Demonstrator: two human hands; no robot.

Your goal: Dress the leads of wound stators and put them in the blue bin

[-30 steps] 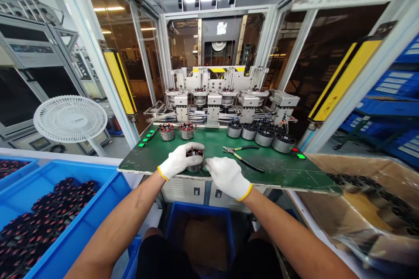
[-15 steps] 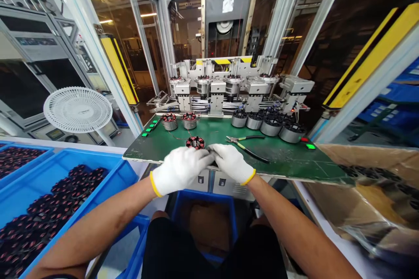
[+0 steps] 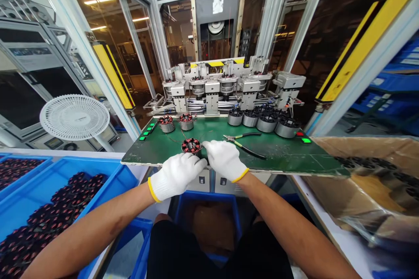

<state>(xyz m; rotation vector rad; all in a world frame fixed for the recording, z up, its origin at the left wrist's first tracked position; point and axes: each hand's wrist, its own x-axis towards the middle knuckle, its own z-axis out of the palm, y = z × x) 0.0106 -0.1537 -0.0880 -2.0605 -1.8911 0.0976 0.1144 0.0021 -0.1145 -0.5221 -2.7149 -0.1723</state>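
A wound stator (image 3: 191, 145) with red coils stands near the front of the green work board (image 3: 294, 154). My left hand (image 3: 173, 176), in a white glove with a yellow cuff, lies against its near side. My right hand (image 3: 225, 160), gloved the same way, has its fingertips at the stator's right side. The gloves hide the stator's lower body. Just right of my right hand lie red-and-black-handled pliers (image 3: 244, 144). Two more wound stators (image 3: 166, 124) stand at the board's back left, with grey stators (image 3: 266, 124) in a row at the back right.
A winding machine (image 3: 212, 91) stands behind the board, between yellow light curtains (image 3: 113, 74). A blue crate (image 3: 65, 165) of stators sits left, a cardboard box (image 3: 360, 150) of dark stators right, and a blue bin (image 3: 209, 196) below. A white fan (image 3: 74, 117) stands further left.
My left hand no longer wraps the stator's side and now lies at its near side. My right hand has come against the stator. The view has tilted and shifted with my head.
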